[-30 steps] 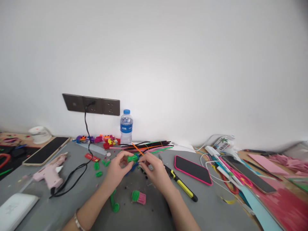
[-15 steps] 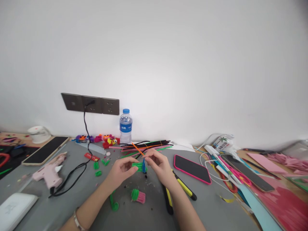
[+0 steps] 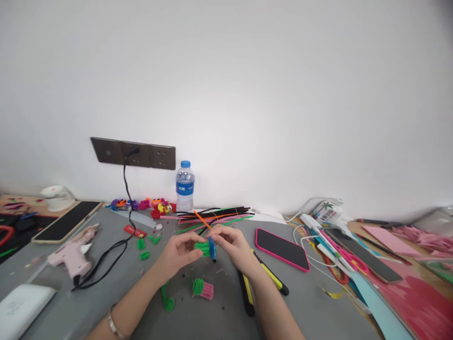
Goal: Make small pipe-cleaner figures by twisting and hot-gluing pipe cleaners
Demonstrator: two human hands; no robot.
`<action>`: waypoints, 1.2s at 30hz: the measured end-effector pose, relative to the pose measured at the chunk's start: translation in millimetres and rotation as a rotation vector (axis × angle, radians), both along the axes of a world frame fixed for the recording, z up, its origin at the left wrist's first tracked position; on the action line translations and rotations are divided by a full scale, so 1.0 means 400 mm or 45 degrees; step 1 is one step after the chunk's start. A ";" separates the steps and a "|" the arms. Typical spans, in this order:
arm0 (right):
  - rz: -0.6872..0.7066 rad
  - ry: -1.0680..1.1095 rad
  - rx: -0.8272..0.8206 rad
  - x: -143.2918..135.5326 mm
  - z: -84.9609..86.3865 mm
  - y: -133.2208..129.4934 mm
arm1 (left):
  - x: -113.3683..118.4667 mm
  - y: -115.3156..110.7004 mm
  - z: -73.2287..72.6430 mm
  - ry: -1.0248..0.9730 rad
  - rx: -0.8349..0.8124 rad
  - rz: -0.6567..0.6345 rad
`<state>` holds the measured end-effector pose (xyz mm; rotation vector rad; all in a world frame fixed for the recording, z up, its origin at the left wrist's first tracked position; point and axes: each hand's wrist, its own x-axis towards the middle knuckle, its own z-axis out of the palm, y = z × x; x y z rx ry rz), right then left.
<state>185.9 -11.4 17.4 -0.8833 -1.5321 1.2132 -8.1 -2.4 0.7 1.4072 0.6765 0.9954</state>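
Note:
Between thumb and fingers, my left hand (image 3: 182,252) grips a coil of green pipe cleaner (image 3: 203,249). At its right end sits a blue pipe cleaner piece (image 3: 212,248), pinched by my right hand (image 3: 230,243). Its fingertips hide part of the blue piece. An orange pipe cleaner (image 3: 201,218) slants up behind the right fingers; whether they touch it I cannot tell. Below the hands lies a green and pink pipe cleaner coil (image 3: 203,289). Left of that is a curled green pipe cleaner (image 3: 169,303).
Two yellow-black utility knives (image 3: 271,274) (image 3: 247,295) lie by my right forearm, near a pink-edged phone (image 3: 282,249). A water bottle (image 3: 185,186) and bundled pipe cleaners (image 3: 219,217) stand and lie behind. A pink glue gun (image 3: 72,257) with its black cord (image 3: 120,243) is at left.
The blue piece has turned slightly and shows more of its face at the end of the green coil. My right fingers have shifted a little; the hands otherwise stay in place.

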 end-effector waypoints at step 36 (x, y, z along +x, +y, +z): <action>-0.114 0.138 0.054 -0.042 -0.017 0.005 | 0.029 -0.020 0.013 -0.179 -0.254 0.298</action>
